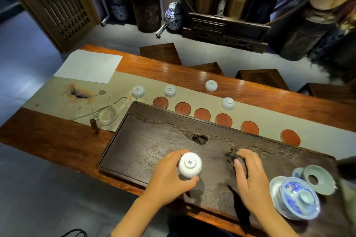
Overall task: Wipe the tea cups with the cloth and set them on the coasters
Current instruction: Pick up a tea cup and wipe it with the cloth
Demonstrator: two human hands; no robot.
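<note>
My left hand (169, 177) grips a white tea cup (189, 164) upside down, its foot ring facing up, over the dark wooden tea tray (146, 132). My right hand (248, 175) holds a dark brown cloth (232, 157) bunched under the fingers on the tray. Several more white cups stand upside down on the beige runner: one (138, 91), another (170, 91), a third (211, 85) and one (227, 103) nearer the coasters. Several round red coasters lie in a row behind the tray, from the leftmost coaster (160, 102) to the rightmost coaster (291, 137), all bare.
A glass pitcher (105, 114) stands left of the tray. A blue-and-white lidded gaiwan (296, 197) and a celadon strainer dish (318, 179) sit at the right. A white paper sheet (89, 65) lies at the far left. Wooden stools stand behind the table.
</note>
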